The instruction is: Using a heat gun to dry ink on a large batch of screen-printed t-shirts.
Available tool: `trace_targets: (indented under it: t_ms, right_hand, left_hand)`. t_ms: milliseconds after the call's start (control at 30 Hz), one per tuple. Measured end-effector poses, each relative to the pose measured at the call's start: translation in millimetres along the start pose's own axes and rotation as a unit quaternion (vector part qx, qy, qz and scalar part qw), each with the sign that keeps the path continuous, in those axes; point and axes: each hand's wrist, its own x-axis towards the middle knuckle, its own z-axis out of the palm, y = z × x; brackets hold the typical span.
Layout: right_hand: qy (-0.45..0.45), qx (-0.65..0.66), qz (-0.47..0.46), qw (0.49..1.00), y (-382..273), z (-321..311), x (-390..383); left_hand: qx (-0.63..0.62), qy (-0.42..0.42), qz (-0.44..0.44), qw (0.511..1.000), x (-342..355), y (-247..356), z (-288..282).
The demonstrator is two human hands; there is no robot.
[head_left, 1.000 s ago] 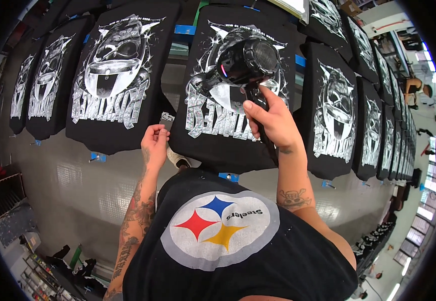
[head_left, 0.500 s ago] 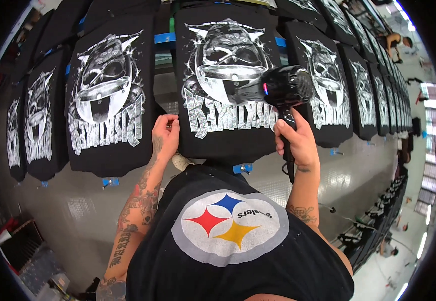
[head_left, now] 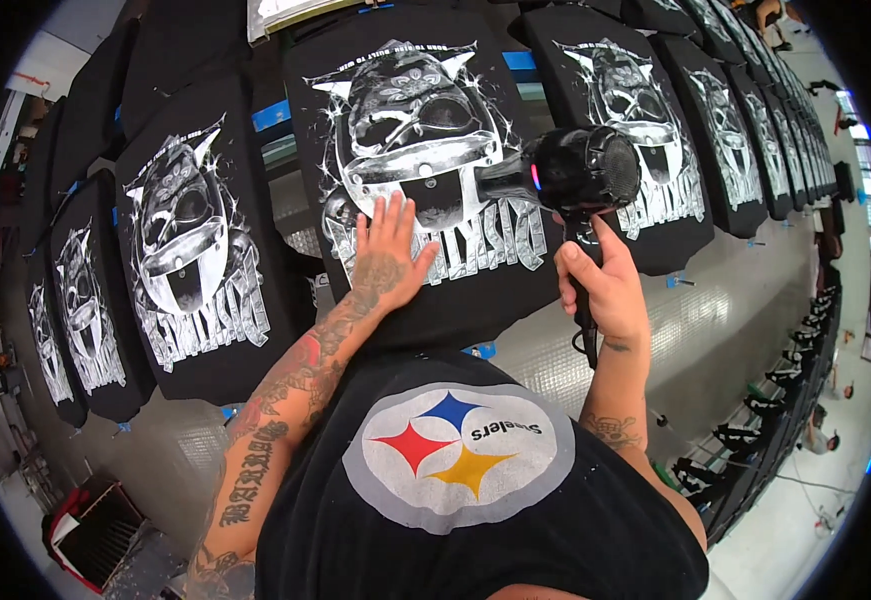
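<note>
In front of me a black T-shirt (head_left: 315, 150) with a white skull print is stretched over a board. My left hand (head_left: 389, 255) rests on the lower left of that print, palm down and fingers stretched out. My right hand (head_left: 600, 275) is closed round the handle of a black hair dryer (head_left: 585, 170). The dryer's nozzle points left, over the lower right part of the print. From the handle a cord loops down below my right hand. Whether the nozzle touches the cloth I cannot tell.
More black printed T-shirts (head_left: 180, 230) lie on boards in a long row to the left and right. Blue clamps (head_left: 680, 281) show under their front edges. At the far edge stands a pale frame (head_left: 300, 12). A red-edged bin (head_left: 95, 535) is at lower left; people are at far right.
My left hand has moved right and up from the shirt's left edge onto the print, its fingers now spread. The hair dryer stays in my right hand. My view has shifted and tilted.
</note>
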Motion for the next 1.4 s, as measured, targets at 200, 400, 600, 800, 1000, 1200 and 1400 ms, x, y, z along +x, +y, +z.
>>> trace_targets:
  t_ms: [200,400,600,800,1000,1200,1400]
  right_hand:
    - [-0.049,0.037,0.005,0.998,1.7,10.0,27.3]
    - [-0.084,0.029,0.007,0.996,-3.7,38.0,47.8]
    - [0.052,-0.009,-0.026,0.998,-7.2,40.3,65.3]
    - [-0.005,0.032,-0.009,0.999,-28.0,76.1,92.8]
    - [-0.057,0.002,-0.01,0.998,-42.9,105.9,133.4]
    - [-0.073,0.009,-0.022,0.997,-54.2,149.5,189.2]
    - [-0.081,-0.006,-0.051,0.995,-51.8,159.1,225.3]
  left_hand:
    - [0.015,-0.092,0.02,0.995,-8.1,3.6,-10.7]
    - [0.064,-0.043,-0.043,0.996,22.8,-44.5,-25.1]
    - [0.04,-0.079,0.01,0.996,27.2,-25.1,-17.9]
    - [0.009,-0.083,0.055,0.995,23.7,-36.8,-19.9]
    - [0.045,0.017,-0.086,0.995,71.8,-130.4,-49.9]
    - [-0.01,0.049,-0.103,0.993,100.8,-151.8,-56.1]
    - [-0.005,0.067,-0.078,0.995,143.8,-144.2,-47.7]
